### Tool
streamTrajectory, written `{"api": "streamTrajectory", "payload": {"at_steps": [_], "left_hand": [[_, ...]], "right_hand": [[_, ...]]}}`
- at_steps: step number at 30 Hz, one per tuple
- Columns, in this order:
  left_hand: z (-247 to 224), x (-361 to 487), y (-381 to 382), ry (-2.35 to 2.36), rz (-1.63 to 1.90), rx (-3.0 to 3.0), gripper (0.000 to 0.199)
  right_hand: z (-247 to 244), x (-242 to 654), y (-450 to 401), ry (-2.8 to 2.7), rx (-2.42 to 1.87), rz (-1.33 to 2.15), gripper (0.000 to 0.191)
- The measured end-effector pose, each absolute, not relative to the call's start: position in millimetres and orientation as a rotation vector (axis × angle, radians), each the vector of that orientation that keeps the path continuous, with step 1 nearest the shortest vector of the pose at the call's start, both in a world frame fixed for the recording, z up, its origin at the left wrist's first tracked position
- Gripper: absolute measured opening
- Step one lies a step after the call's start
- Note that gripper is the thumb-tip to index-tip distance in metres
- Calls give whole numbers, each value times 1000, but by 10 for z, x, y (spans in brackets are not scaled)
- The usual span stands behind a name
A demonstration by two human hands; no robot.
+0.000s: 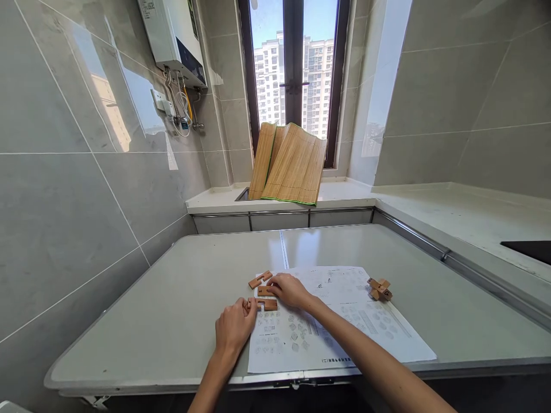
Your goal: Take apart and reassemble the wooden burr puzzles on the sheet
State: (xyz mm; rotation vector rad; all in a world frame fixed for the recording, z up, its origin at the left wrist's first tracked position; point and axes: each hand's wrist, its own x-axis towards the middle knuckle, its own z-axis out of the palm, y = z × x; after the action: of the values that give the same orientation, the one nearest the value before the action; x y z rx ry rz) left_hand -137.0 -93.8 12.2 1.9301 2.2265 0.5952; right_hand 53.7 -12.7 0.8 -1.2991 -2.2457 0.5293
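A printed paper sheet (344, 338) lies on the pale table. My left hand (235, 326) has its fingers closed on the left end of a notched wooden piece (270, 304) at the sheet's left edge. Just above it, my right hand (289, 289) pinches the right end of a second wooden piece (263, 291). Farther back, a third notched piece (260, 279) rests at a slant, close to the right fingertips. An assembled wooden puzzle (380, 289) of crossed pieces sits on the sheet's right edge.
The table (163, 321) has a raised rim and a centre seam. Behind it, a bamboo mat (295, 166) leans on the white counter (430, 206) before the window. A dark panel (529, 251) lies on the counter at right. A water heater (174, 40) hangs on the left wall.
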Motion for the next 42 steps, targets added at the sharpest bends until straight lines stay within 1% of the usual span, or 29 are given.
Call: {"api": "streamTrajectory", "payload": {"at_steps": [6,13,18,21,30,33,38,40,42], "left_hand": [[167,-1300,-954,2277,402,2051,46],[235,-1286,-977,2273,241,2111,48],[274,-1290,-956,2236,163,2151,50],[284,-1288,-936,2214,126,2184,51],[283,-1275,-909,2215,70,2196,52],[238,-1273,-907,2199,169,2196,48],[93,-1282,-850,1982,698,2395,33],[37,-1287,-800,1851,862,2492,37],[-10,-1291,-744,1729,931,2548,44]], "right_hand": [[-65,453,-110,-2219,-1207,543,22],[-128,527,-305,-2044,-1175,543,18],[-116,822,-653,-1924,-1181,535,21],[-121,1080,-877,-1829,-1182,597,19],[-232,1576,-1262,-1528,-1419,673,29],[-247,1627,-1302,-1468,-1445,717,31],[-251,1673,-1334,-1482,-1429,777,30],[-250,1681,-1337,-1482,-1421,784,30],[-252,1685,-1340,-1475,-1418,791,30]]}}
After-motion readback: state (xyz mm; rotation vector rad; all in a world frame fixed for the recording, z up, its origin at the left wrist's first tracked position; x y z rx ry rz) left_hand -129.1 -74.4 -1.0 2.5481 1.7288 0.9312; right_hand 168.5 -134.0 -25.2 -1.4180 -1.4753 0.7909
